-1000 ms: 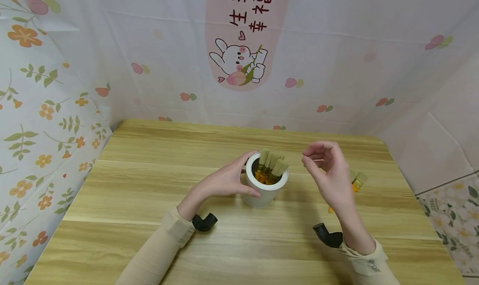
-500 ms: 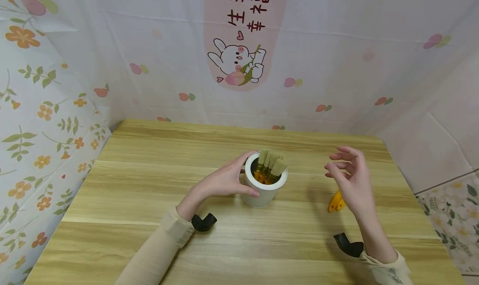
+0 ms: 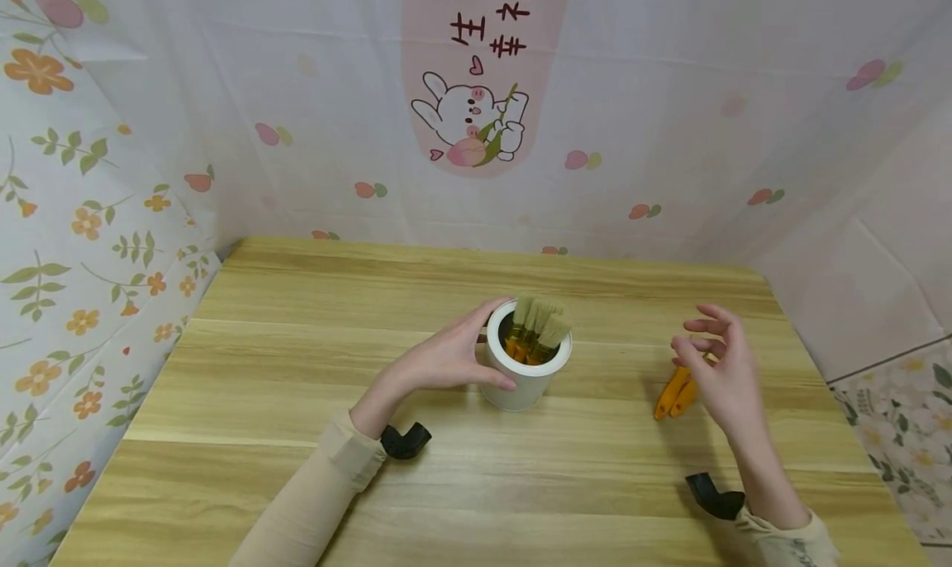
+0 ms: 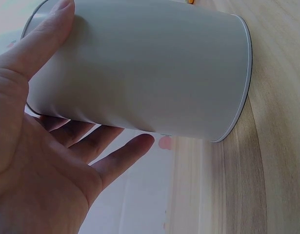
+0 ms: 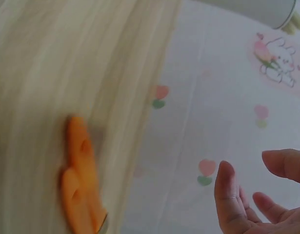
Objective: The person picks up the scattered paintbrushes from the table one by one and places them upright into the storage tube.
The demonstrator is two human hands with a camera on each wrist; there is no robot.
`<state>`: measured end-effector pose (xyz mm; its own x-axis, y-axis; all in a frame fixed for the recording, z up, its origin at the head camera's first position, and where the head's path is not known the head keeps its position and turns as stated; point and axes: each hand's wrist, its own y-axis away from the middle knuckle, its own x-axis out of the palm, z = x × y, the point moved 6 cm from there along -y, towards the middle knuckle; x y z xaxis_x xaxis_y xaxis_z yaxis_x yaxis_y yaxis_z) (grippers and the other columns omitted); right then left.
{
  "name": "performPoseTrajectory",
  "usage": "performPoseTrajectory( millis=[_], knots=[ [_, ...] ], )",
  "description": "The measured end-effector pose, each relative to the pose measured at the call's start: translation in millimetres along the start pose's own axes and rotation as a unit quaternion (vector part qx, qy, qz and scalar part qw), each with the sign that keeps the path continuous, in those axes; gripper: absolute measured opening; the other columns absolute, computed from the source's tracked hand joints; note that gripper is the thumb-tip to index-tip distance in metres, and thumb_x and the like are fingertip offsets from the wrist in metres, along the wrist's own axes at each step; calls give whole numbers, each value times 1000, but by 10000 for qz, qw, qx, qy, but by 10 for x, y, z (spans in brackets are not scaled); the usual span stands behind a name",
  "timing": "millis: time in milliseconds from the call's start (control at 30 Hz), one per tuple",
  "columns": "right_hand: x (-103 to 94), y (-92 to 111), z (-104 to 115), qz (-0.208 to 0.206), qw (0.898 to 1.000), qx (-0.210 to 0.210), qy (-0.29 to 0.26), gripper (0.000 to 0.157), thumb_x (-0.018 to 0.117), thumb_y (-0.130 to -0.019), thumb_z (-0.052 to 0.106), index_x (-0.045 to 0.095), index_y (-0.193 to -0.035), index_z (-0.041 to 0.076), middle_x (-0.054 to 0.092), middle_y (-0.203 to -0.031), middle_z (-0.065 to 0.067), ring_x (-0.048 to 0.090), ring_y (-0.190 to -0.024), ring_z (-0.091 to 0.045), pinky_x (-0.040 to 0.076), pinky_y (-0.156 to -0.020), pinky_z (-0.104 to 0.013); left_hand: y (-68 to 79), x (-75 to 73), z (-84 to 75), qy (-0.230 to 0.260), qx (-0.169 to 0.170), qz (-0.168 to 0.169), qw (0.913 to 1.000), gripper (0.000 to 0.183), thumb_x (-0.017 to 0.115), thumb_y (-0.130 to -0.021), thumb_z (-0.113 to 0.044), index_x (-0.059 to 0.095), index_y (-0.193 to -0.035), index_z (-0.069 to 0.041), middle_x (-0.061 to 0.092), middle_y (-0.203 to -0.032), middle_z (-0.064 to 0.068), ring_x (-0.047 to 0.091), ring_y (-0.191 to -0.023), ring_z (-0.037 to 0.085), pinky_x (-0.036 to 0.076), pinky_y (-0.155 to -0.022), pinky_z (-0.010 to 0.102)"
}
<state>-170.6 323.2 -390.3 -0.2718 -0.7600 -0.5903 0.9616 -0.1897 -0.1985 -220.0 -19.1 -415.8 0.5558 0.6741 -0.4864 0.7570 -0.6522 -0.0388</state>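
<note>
Near the middle of the table in the head view stands a white cylindrical container [image 3: 513, 395], its mouth tipped toward the camera's sight. Several paintbrushes [image 3: 541, 327] stand in it, pale bristles up. My left hand [image 3: 439, 362] holds its left side; in the left wrist view, thumb and fingers [image 4: 121, 155] curl around the container wall [image 4: 145, 68]. To the right, my right hand [image 3: 725, 381] hovers with loosely bent fingers and nothing between them. Beneath it lie paintbrushes with orange handles [image 3: 669, 397], their bristle ends hidden by the hand. The handles [image 5: 81, 175] also show in the right wrist view.
The wooden table [image 3: 357, 294] meets a printed cloth [image 3: 312, 162] at its back edge, with more cloth at both sides. Black curved pieces [image 3: 405, 441] sit at both wrists, under the sleeves' ends.
My right hand has moved right and toward the front, away from the container, to over the loose paintbrushes. The left hand and the container have stayed in place.
</note>
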Motion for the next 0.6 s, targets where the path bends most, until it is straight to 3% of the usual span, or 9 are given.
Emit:
performPoseTrajectory(
  millis=[167, 267, 400, 533, 600],
  knots=[
    [-53, -32, -150, 395, 9976, 174, 550, 69, 64, -102, 22, 29, -158, 3, 54, -130, -15, 53, -88, 15, 55, -66, -10, -4, -8, -1, -30, 7, -39, 10000, 108, 93, -75, -40, 26, -159, -30, 49, -149, -8, 50, -140, 16, 43, -118, 46],
    [-48, -59, -249, 775, 9923, 312, 911, 76, 65, -101, 26, 23, -159, -1, 50, -137, -31, 63, -96, -4, 52, -64, -11, -1, -10, -1, -58, 0, -47, 10000, 108, 93, -75, -40, 26, -159, -30, 49, -150, -8, 49, -140, 15, 43, -118, 46],
    [-5, -86, -392, 1241, 9827, 595, 1238, 88, 71, -98, 27, 17, -160, -6, 47, -137, -38, 64, -105, -42, 51, -63, -14, 2, -9, 0, -100, -15, -46, 9999, 109, 93, -75, -41, 26, -160, -29, 49, -150, -7, 49, -140, 15, 43, -118, 46],
    [15, -102, -507, 1507, 9745, 816, 1446, 96, 75, -95, 22, 11, -159, -10, 43, -138, -43, 64, -104, -46, 54, -63, -21, 0, -5, 1, -82, -11, -31, 10000, 108, 93, -75, -40, 26, -160, -29, 49, -150, -7, 49, -140, 16, 43, -118, 46],
    [13, -108, -547, 1568, 9718, 898, 1519, 99, 76, -93, 19, 9, -158, -12, 42, -138, -46, 64, -104, -49, 59, -67, -30, -1, -3, -2, -54, 0, -17, 10000, 108, 93, -75, -40, 26, -159, -30, 49, -150, -7, 49, -141, 16, 43, -118, 45]
  ],
)
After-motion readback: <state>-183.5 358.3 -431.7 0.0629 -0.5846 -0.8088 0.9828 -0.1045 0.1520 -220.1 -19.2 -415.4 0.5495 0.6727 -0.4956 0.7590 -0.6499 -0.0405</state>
